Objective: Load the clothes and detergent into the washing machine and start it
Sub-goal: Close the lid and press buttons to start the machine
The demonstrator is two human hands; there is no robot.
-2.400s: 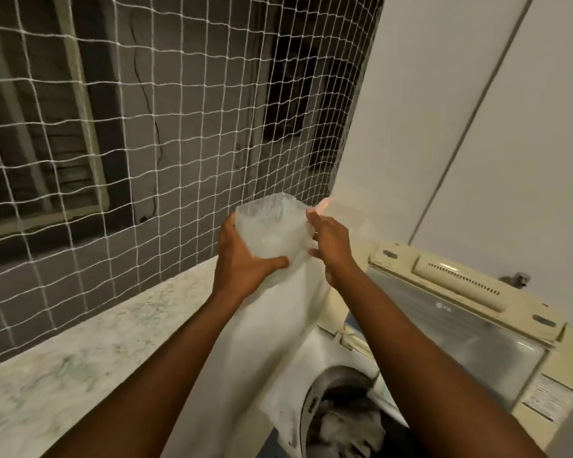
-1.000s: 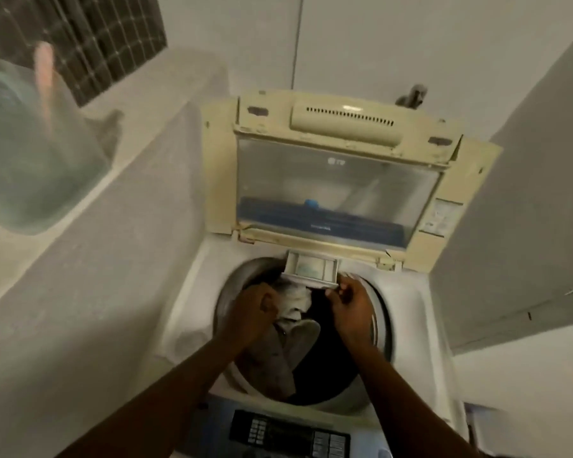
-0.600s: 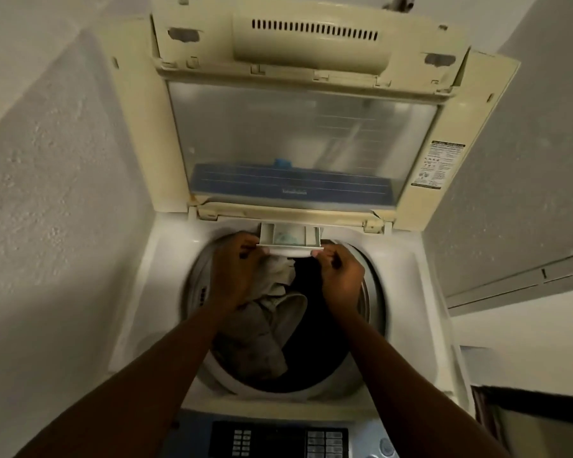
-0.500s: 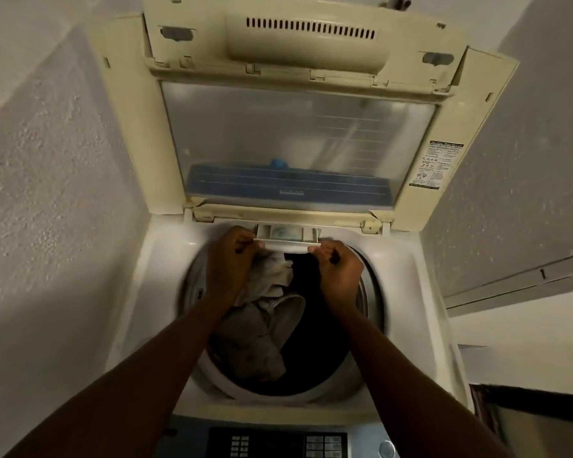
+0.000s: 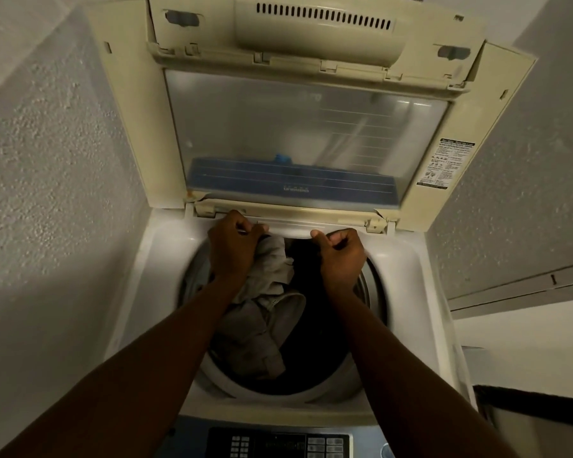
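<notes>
I am pressing the detergent drawer [image 5: 286,228] at the back rim of the washing machine [image 5: 407,279], one grip at each end of its pale plastic front. My left hand [image 5: 234,251] is curled with its fingertips on the left corner; my right hand [image 5: 339,257] is curled too, thumb tip touching the right corner. Neither is clamped around anything; both are simply bearing on the front edge, which looks nearly flush with the rim. To do this well, I judge I should be pushing evenly with both sides so the drawer is sliding straight and not jamming askew, and keeping cloth clear of the slot.

The clothes [image 5: 265,312] are lying in the drum below my wrists: soft, rumpled grey-beige fabric heaped to the left, dark hollow to the right. The lid [image 5: 306,133] is standing open behind, yellowed cream plastic framing a smooth clear pane. The control panel [image 5: 278,442] is sitting nearest me, dark with small square keys, untouched. The walls on either side are looking rough and stippled.
</notes>
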